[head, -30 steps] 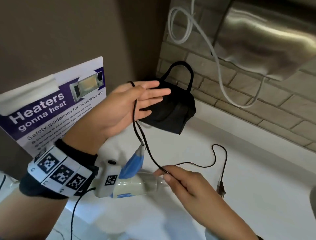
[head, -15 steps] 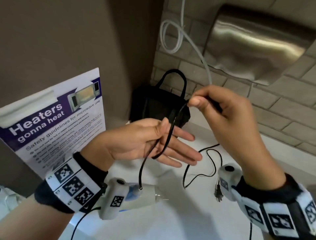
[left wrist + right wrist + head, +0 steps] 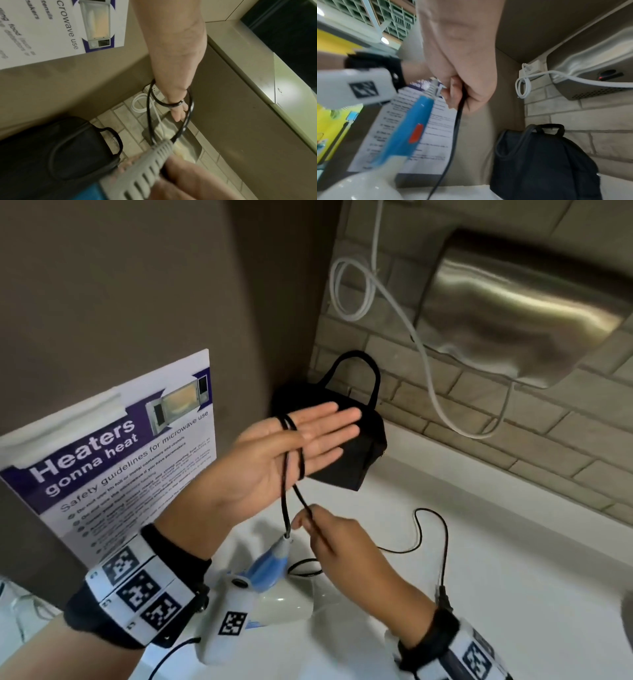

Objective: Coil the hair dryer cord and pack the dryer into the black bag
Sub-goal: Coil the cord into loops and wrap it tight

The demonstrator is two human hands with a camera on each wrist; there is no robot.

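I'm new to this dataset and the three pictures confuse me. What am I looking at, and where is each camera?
No machine: a person works bare-handed, with cameras on the head and on each wrist. In the head view the left hand is held flat with the black cord looped around it. The right hand pinches the cord lower down. The hair dryer, white with a blue handle, sits on the white counter; the cord's plug lies there too. The black bag waits by the brick wall. The wrist views show the same scene close up.
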